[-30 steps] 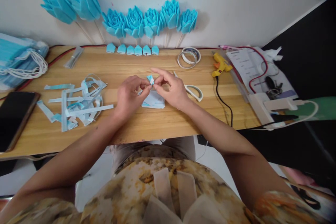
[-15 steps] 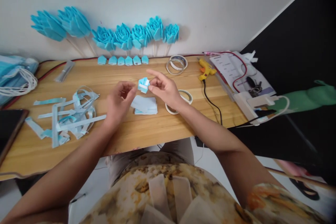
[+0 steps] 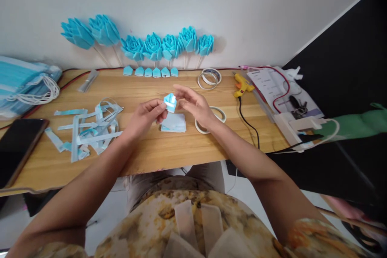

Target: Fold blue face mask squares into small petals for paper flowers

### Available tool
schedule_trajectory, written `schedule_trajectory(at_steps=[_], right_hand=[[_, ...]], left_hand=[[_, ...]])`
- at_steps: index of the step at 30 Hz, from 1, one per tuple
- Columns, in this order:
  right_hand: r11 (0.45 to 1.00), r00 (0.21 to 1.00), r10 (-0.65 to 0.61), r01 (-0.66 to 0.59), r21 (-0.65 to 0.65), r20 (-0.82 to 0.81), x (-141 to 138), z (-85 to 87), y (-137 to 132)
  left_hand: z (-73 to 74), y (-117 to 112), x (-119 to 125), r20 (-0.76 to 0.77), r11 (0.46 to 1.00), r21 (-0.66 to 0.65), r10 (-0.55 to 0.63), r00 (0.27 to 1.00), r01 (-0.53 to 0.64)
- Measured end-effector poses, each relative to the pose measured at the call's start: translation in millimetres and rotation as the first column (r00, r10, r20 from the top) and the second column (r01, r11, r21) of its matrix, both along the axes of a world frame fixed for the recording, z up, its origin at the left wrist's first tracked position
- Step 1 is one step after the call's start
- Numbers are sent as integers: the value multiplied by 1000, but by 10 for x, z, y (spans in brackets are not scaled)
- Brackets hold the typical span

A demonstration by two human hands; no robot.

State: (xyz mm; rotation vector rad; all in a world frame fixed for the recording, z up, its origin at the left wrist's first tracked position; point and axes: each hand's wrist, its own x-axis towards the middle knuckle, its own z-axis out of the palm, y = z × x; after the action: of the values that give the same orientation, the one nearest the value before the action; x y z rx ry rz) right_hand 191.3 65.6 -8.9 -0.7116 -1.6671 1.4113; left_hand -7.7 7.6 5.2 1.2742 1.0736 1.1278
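My left hand (image 3: 147, 116) pinches a small folded petal (image 3: 170, 103) of light-blue mask fabric between thumb and fingers, with white strips across its face. Just right of the petal, my right hand (image 3: 196, 105) is open, its fingers apart and curved towards the piece. Beneath the petal lies a small stack of pale-blue fabric pieces (image 3: 173, 124) on the wooden table (image 3: 157, 151). Behind the hands, several folded blue petals (image 3: 156, 73) stand in a row. A roll of tape (image 3: 223, 115) lies partly behind my right wrist.
Several blue fabric flowers (image 3: 152, 46) on sticks lean against the wall. Cut strips (image 3: 90, 133), a phone (image 3: 21, 149) and packed masks (image 3: 27, 82) are at left. Tape rolls (image 3: 211, 73), a yellow glue gun (image 3: 242, 85) with cord and a power strip (image 3: 290, 131) sit right.
The petal has passed from my right hand's fingers to my left hand's grip. My right hand has opened beside it. The view has shifted slightly left.
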Motion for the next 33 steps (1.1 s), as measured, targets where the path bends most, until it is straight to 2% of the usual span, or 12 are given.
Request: schedule_trajectory(at_steps=[3, 7, 10, 12, 14, 17, 23, 25, 28, 29, 31, 33], right_hand=[[998, 999, 36, -37, 59, 24, 11, -10, -7], [989, 993, 114, -112, 98, -19, -3, -8, -41], [995, 995, 83, -81, 49, -49, -23, 15, -54], [1000, 1000, -4, 4, -4, -30, -33, 30, -47], [997, 998, -67, 67, -25, -1, -40, 38, -34], [996, 997, -79, 80, -28, 12, -57, 31, -28], [996, 995, -84, 84, 3, 60, -61, 8, -12], [994, 987, -103, 97, 53, 122, 12, 57, 118], [965, 933, -209, 149, 215, 293, 194, 191, 503], [939, 888, -282, 178, 294, 363, 255, 233, 667], [887, 749, -405, 184, 423, 524, 342, 280, 1002], [863, 643, -455, 150, 482, 616, 361, 262, 1296]], left_hand=[[3, -1, -3, 121, 983, -96, -142, 982, 154], [0, 3, 15, 160, 953, -198, -198, 967, 228], [4, 5, 19, 54, 978, -147, -142, 988, 148], [23, -2, 20, -32, 999, -42, -25, 999, 23], [52, -16, 27, -80, 995, 63, 82, 993, -77], [79, -32, 52, -142, 987, 127, 120, 983, -102], [0, -2, 58, -241, 987, 118, 136, 961, -110], [-20, 11, 45, -248, 984, 125, 158, 956, -130], [-23, 14, 37, -247, 975, 154, 195, 949, -160], [-22, 9, 39, -250, 974, 162, 197, 948, -160], [-24, -4, 48, -267, 975, 172, 185, 946, -142], [-34, -16, 58, -282, 979, 168, 163, 946, -118]])
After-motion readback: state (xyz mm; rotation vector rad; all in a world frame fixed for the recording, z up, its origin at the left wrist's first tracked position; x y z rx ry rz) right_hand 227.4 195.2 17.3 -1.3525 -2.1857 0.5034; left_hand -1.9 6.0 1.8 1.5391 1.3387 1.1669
